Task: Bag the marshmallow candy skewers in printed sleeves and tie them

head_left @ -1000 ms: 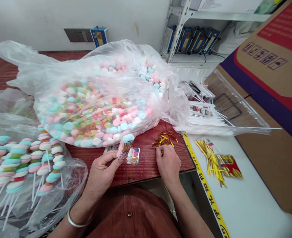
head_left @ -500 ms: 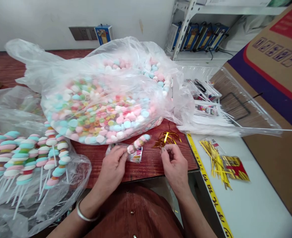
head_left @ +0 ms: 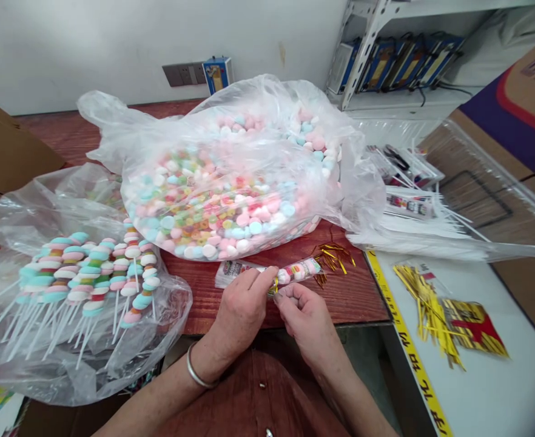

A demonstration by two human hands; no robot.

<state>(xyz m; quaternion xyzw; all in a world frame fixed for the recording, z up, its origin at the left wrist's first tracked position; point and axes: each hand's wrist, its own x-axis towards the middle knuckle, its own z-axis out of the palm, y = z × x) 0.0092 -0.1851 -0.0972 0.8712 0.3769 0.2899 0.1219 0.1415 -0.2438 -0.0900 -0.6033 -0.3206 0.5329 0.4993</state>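
Observation:
My left hand is closed around the lower end of a wrapped marshmallow skewer, whose pink, white and blue candies point to the right. Against that same end, my right hand pinches a gold twist tie at the neck of the wrapper. Beneath the skewer lie printed clear candy sleeves, partly covered by my left hand. A small pile of gold twist ties rests on the red wooden table just beyond my right hand.
A large clear bag of marshmallows and gummies fills the table's middle. Unwrapped candy skewers lie on plastic at left. White sticks are at right, above more gold ties. A cardboard box borders the right side.
My right hand has come left from the gold tie pile to the skewer, bringing a tie against its wrapper neck. The skewer now points more to the right. The whole view has shifted.

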